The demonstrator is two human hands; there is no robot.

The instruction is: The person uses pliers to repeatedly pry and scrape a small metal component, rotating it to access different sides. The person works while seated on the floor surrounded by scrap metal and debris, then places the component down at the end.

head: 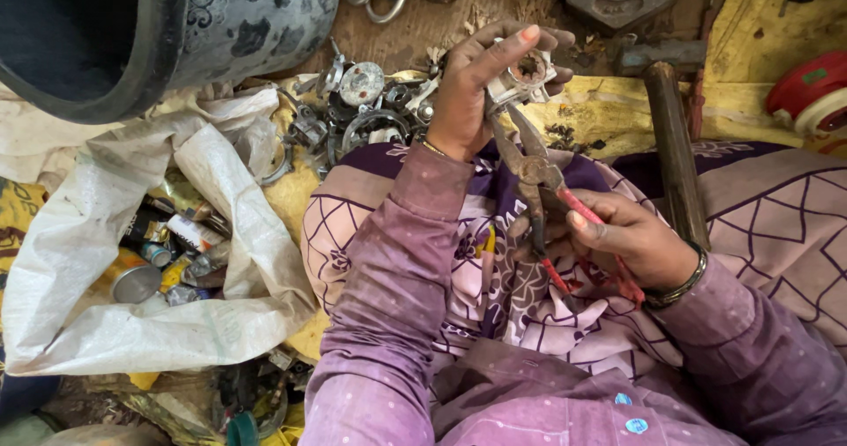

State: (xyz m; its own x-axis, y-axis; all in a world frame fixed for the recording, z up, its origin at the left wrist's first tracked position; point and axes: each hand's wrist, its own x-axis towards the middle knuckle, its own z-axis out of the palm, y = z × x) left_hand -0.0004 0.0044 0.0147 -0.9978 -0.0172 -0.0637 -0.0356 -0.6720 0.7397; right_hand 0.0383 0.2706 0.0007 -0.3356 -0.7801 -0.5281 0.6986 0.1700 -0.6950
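My left hand (476,84) grips a small round metal part (527,71) with a rusty centre, held above my lap. My right hand (631,239) is closed around the red handles of rusty pliers (536,174). The pliers' jaws point up and meet the lower edge of the metal part. Both arms wear purple sleeves, and a dark bangle sits on my right wrist. A patterned purple cloth (776,208) covers my lap beneath the hands.
A heap of metal scrap parts (366,111) lies just left of my left hand. An open white sack (150,261) holds cans and tubes. A dark patterned tub (159,22) stands at top left. A wooden hammer handle (675,146) lies at right, beside a red-and-white object (812,93).
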